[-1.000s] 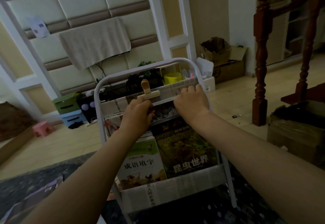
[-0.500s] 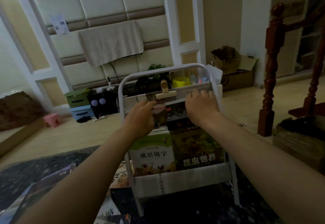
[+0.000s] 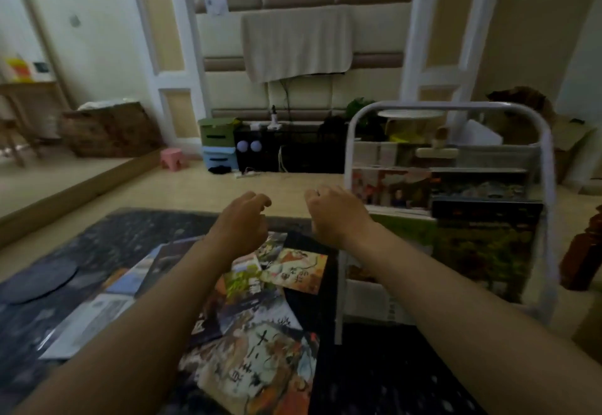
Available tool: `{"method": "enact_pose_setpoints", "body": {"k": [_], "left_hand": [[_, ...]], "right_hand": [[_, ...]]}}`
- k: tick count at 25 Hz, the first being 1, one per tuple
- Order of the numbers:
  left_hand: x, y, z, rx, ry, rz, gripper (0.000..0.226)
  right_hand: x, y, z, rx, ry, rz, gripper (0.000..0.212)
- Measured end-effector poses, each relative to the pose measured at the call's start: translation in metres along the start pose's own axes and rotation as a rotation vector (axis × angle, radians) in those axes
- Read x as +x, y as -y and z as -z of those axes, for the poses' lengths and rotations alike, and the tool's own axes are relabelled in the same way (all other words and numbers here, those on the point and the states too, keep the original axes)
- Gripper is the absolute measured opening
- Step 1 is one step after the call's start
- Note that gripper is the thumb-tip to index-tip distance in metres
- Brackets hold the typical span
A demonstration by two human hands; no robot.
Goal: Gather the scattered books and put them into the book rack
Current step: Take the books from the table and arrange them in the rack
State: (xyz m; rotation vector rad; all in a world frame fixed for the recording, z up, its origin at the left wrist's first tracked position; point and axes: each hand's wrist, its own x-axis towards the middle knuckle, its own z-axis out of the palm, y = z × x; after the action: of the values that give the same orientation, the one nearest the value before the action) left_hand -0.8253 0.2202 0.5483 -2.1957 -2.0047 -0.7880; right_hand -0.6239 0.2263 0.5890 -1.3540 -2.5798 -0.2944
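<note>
Head view, read from left to right. A dark mat (image 3: 97,251) covers the floor from the 9 o'clock edge of the picture round to its 6 o'clock edge. Beyond it, toward 10 o'clock, stands a pink stool (image 3: 175,158), and just beside that, at its 3 o'clock, a green box (image 3: 216,131) is stacked on a blue box (image 3: 218,157).

The scattered books (image 3: 247,287) lie on the mat in a loose, overlapping heap. A pale book (image 3: 88,323) lies at the heap's 9 o'clock, a large illustrated book (image 3: 257,369) at its 6 o'clock, and an orange-covered book (image 3: 296,268) at its 1 o'clock.

The left hand (image 3: 239,225) hovers over the far end of the heap with loosely curled fingers and grips nothing. The right hand (image 3: 338,215), near it at 3 o'clock, is also loosely curled and empty. It hangs in front of the rack's left post without grasping it.

The book rack (image 3: 446,107), a white tubular frame, stands upright at the picture's 3 o'clock. Books stand in its tiers with covers outward, and a green-covered book (image 3: 485,251) occupies the lower right. A wooden clip (image 3: 438,150) sits on the upper tier.
</note>
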Motion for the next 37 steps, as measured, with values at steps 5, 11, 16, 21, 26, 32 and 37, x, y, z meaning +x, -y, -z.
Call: {"method": "enact_pose_setpoints", "body": {"k": [5, 11, 16, 21, 26, 32, 37], "left_hand": [[-0.049, 0.084, -0.034, -0.047, 0.132, 0.191, 0.033], [-0.095, 0.127, -0.102, -0.148, 0.227, 0.337, 0.032], [-0.118, 0.126, -0.157, -0.216, 0.244, 0.311, 0.028], [-0.108, 0.122, -0.185, -0.219, 0.324, 0.249, 0.035], [-0.102, 0.122, -0.179, -0.206, 0.344, 0.254, 0.038], [-0.1, 0.122, -0.174, -0.237, 0.368, 0.289, 0.04], [-0.1, 0.118, -0.167, -0.288, 0.288, 0.328, 0.032]], "right_hand": [[0.033, 0.064, -0.078, -0.019, 0.321, 0.006, 0.045], [0.049, 0.097, -0.168, 0.085, 0.707, -0.083, 0.055], [0.043, 0.104, -0.209, 0.076, 1.065, -0.071, 0.049], [0.041, 0.103, -0.228, 0.024, 1.052, -0.046, 0.042], [0.043, 0.095, -0.234, 0.078, 1.025, -0.045, 0.061], [0.046, 0.09, -0.24, 0.116, 1.004, -0.018, 0.065], [0.042, 0.079, -0.244, 0.249, 0.916, -0.058, 0.05]]}}
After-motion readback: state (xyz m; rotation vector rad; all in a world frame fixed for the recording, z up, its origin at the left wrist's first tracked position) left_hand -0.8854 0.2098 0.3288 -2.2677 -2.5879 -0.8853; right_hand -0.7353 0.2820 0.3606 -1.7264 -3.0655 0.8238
